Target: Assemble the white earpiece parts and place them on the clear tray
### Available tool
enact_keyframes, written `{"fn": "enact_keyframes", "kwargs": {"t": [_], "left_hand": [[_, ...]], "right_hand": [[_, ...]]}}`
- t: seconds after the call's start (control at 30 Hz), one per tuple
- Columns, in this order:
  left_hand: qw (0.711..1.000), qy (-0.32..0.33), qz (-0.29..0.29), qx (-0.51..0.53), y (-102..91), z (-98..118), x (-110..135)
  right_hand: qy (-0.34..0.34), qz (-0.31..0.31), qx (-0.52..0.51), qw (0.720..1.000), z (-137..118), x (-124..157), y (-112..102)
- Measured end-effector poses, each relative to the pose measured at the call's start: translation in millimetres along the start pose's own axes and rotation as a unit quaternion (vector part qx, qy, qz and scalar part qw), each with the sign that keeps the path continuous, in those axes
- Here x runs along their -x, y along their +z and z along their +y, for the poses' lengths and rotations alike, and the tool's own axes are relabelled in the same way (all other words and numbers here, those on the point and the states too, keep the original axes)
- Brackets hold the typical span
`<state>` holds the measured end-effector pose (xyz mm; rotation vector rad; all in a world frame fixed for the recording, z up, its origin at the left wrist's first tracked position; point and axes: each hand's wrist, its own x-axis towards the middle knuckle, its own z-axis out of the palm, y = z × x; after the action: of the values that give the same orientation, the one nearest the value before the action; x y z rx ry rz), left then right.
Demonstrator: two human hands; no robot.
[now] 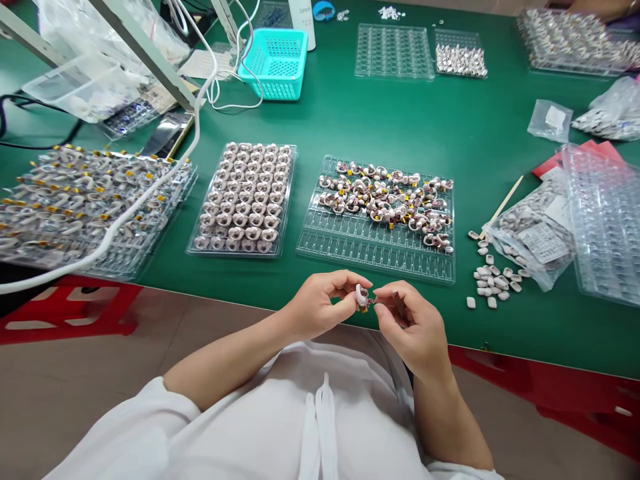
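My left hand [320, 303] and my right hand [413, 323] meet at the near edge of the green table [380, 120], fingers pinched together. Between them is a small white ring-shaped part [361, 295] with a copper-coloured winding. The left fingers pinch the white piece; the right fingertips pinch its reddish end. Straight ahead lies a clear tray [375, 247] with a loose heap of the same wound parts [387, 200] in its far half. Left of it, a second clear tray [195, 247] holds neat rows of finished pieces.
Stacked trays of parts [75, 200] with yellow tabs fill the left side, crossed by a white hose [150, 193]. Loose white cores [493, 280], a plastic bag of them [535, 237] and empty trays [605, 220] lie right. A teal basket [276, 63] and more trays stand far back.
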<state>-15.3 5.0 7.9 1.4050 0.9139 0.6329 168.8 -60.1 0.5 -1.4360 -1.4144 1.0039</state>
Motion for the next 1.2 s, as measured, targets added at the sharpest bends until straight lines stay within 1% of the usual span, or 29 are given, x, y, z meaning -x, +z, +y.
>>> {"fn": "enact_keyframes", "kwargs": {"t": [0.17,0.3,0.43,0.53,0.63,0.83,0.97,1.07,1.2], "left_hand": [[0.999,0.015,0.000,-0.034,-0.2,0,0],[0.996,0.050,0.010,-0.071,0.6,-1,0],[0.984,0.117,0.042,-0.127,3.4,-6,0],[0.971,0.158,0.065,-0.165,6.4,-9,-1],[0.970,0.163,0.062,-0.168,8.3,-9,-1],[0.984,0.130,0.015,-0.123,8.0,-9,0],[0.985,0.128,0.012,-0.113,7.0,-8,1],[0.976,0.149,0.019,-0.155,5.6,-9,2],[0.953,0.209,0.034,-0.218,3.9,-14,2]], "right_hand": [[-0.014,-0.028,0.051,0.998,-5,-6,-2],[0.004,-0.038,0.050,0.998,-6,-8,-2],[0.038,-0.040,-0.009,0.998,0,-4,0],[0.046,-0.031,-0.066,0.996,6,-1,3],[0.048,-0.014,-0.105,0.993,9,0,9],[0.050,0.036,-0.163,0.985,8,4,21],[0.037,0.058,-0.185,0.980,11,5,25],[0.039,0.048,-0.203,0.977,11,4,24],[0.059,0.041,-0.218,0.973,9,1,24]]}}
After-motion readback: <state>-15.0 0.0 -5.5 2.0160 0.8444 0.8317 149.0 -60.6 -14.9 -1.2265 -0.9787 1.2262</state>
